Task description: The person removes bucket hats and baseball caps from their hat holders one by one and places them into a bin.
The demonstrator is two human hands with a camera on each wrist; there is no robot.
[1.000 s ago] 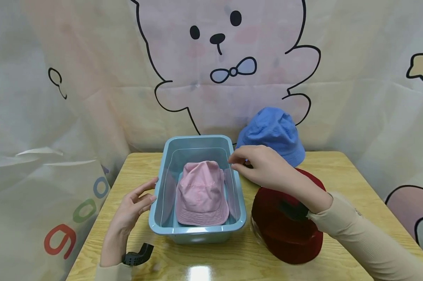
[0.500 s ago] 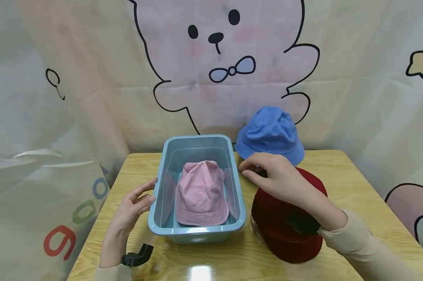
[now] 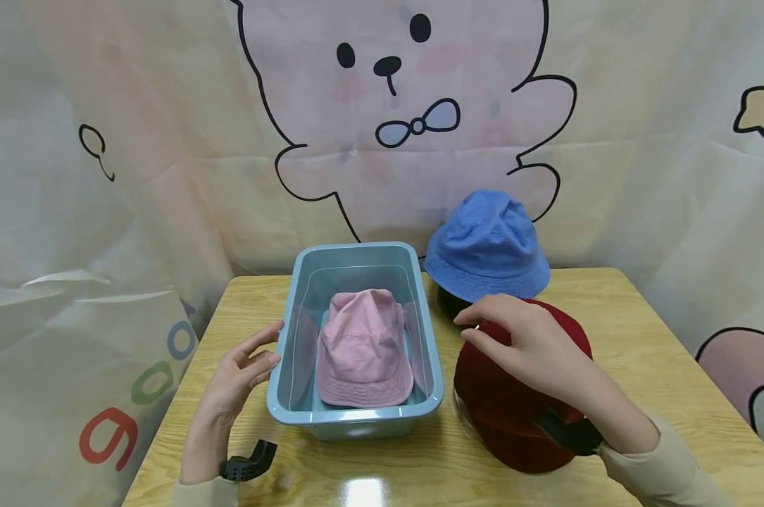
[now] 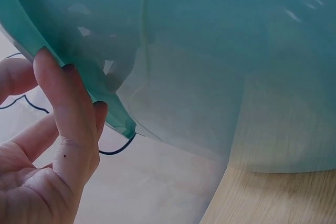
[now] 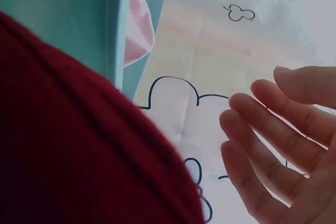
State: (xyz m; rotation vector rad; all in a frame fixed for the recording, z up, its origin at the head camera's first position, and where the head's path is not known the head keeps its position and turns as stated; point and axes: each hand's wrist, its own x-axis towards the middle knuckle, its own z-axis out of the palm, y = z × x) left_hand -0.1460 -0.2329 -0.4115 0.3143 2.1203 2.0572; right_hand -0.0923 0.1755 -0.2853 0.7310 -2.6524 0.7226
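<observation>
As the right hand (image 3: 526,343), grip loose and empty, drew back near red hat (image 3: 502,431), left hand (image 3: 237,373) touched tub (image 3: 356,415), grip relaxed, pink hat (image 3: 365,345) apparently left inside.

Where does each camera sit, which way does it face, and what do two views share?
Head: on the head, facing forward and down at tub, pink hat, red hat, blue hat and backdrop; left hand, right hand and sleeves show.
Left wrist: on that wrist, facing the tub's side; left hand shows.
Right wrist: on that wrist, facing past red hat to backdrop; right hand shows.
Head and right wrist share the red hat.
</observation>
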